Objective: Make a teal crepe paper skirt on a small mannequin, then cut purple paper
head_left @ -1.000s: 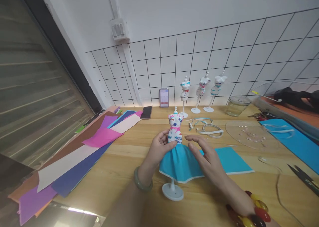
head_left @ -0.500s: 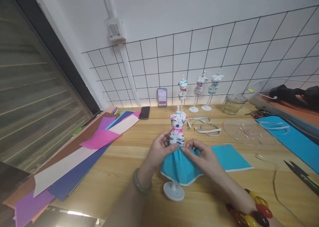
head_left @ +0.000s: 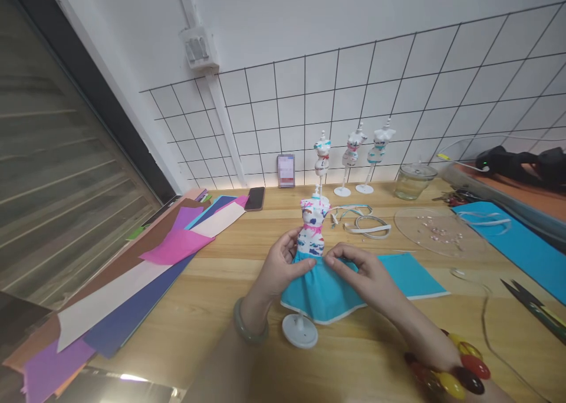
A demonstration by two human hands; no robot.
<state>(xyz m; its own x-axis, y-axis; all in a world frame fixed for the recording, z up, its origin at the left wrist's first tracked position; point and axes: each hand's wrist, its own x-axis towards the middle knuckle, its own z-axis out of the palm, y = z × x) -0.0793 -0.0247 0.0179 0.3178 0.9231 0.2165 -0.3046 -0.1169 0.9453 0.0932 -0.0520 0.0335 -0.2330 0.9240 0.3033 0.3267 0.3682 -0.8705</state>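
A small white dress-form mannequin with colourful marks leans slightly, its round base below the cloth. Turquoise cloth with a white lower edge wraps its front from the waist down, gathered in folds. My left hand is closed around the mannequin's side, thumb pressing the cloth at the waist and fingers partly hidden behind. On the other side, my right hand pinches the cloth's top edge between thumb and finger. More of the turquoise cloth stretches out on the table beyond my right hand.
Three more mannequins stand by the wall grid. Coloured fabric sheets lie at left, near a dark phone. At right are scissors, a beaded clear disc, a glass jar and a thin cord.
The mannequin has tilted, its base shifting left. My right thumb and finger have moved a little to the right along the waist edge, away from my left thumb.
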